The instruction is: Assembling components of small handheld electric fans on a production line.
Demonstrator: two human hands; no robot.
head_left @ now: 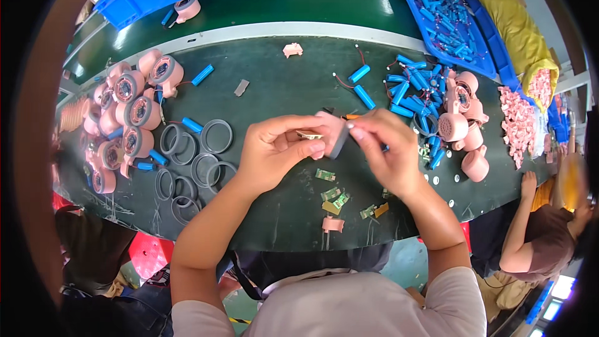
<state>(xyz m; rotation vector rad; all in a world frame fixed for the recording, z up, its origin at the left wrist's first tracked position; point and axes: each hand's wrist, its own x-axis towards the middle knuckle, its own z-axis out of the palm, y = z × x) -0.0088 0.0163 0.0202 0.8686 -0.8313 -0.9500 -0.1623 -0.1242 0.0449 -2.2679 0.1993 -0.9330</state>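
Observation:
My left hand (pixel 269 150) grips a pink round fan housing (pixel 332 128) with a dark grey rim, held tilted above the middle of the table. A small pale piece, perhaps a circuit board (pixel 308 135), shows by its thumb and fingers. At the housing's right edge my right hand (pixel 394 150) has thumb and forefinger pinched together on something small and whitish that I cannot make out. An orange bit shows behind those fingertips. Below both hands lie several green circuit boards (pixel 325 175) and a small pink part (pixel 332 224) with two thin prongs.
Pink fan housings (pixel 138 112) and grey rings (pixel 216 136) are heaped on the left. Blue cylindrical batteries (pixel 364 97) with wires and more housings (pixel 453 126) lie on the right. Beyond stands a blue tray (pixel 480 62) of batteries; at far right, a co-worker's arm (pixel 519 224) reaches the table.

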